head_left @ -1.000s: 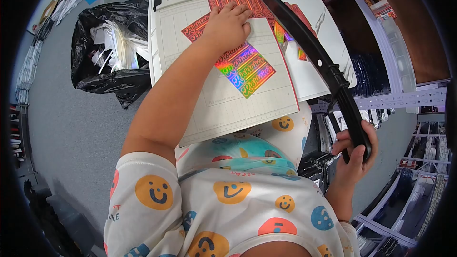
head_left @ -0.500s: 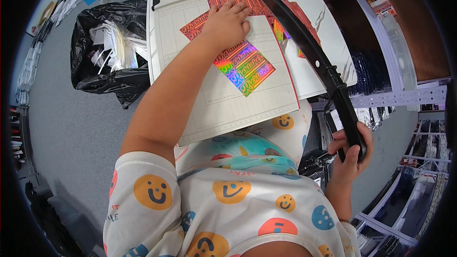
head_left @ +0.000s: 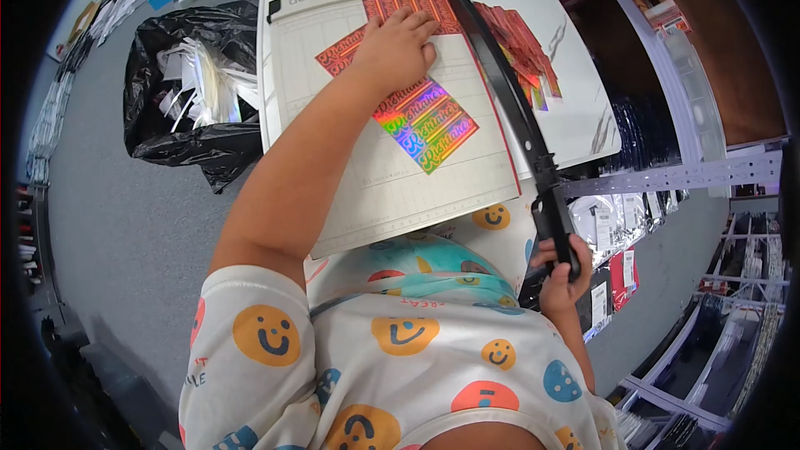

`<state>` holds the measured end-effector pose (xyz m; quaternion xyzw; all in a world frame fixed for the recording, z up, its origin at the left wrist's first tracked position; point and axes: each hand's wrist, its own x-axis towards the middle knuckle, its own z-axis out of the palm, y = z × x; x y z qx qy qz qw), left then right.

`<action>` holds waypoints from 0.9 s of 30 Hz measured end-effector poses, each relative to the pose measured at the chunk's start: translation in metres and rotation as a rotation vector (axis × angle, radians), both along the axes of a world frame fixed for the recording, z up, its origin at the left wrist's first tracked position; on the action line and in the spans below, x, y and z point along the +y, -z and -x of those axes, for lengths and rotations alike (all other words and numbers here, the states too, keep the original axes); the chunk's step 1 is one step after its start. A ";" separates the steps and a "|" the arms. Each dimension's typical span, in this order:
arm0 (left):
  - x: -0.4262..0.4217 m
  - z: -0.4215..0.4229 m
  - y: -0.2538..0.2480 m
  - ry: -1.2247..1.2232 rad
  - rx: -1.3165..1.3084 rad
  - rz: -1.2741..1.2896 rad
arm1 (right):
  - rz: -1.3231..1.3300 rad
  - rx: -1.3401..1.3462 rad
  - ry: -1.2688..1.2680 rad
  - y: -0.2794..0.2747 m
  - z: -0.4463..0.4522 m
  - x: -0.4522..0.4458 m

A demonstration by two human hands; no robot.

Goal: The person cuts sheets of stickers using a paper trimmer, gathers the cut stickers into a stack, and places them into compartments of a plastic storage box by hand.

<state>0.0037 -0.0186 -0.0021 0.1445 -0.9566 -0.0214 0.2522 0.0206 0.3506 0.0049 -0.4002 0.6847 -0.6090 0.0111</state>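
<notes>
A guillotine paper cutter's pale gridded base (head_left: pixel 333 208) reaches from the table over my lap. My left hand (head_left: pixel 393 52) lies flat with fingers extended on a red sticker sheet (head_left: pixel 442 12) near the cutter's top rail. Other shiny "Risktaker" sticker pieces (head_left: pixel 429 133) lie beneath and below that palm, partly covered by it. My right hand (head_left: pixel 568 283) is wrapped round the handle end of the black cutter arm (head_left: pixel 512 96), which runs beside the base's right edge. Cut red sticker strips (head_left: pixel 521 42) are heaped to the right of the blade.
A white marbled table (head_left: pixel 583 121) bears the cutter. To the left stands a black bin bag (head_left: pixel 150 137) holding white paper offcuts (head_left: pixel 204 83). Metal shelving (head_left: pixel 700 173) with packaged goods is close on the right, with packets (head_left: pixel 612 283) below it.
My right hand has swung the cutter arm inward and down, to the left, closer to the base edge. More of the cut strips shows. My left hand stays in nearly the same place.
</notes>
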 end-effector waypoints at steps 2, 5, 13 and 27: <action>0.003 0.001 0.000 -0.003 0.016 0.004 | 0.023 -0.049 0.005 -0.030 -0.002 -0.009; 0.004 -0.002 -0.011 0.005 -0.072 -0.096 | -0.040 -0.096 0.095 -0.098 -0.002 -0.030; 0.003 0.000 0.000 -0.026 0.096 0.032 | -0.045 -0.055 0.185 -0.126 -0.001 -0.045; 0.004 0.001 -0.002 -0.059 -0.066 -0.033 | -0.068 -0.058 0.148 -0.098 -0.004 -0.033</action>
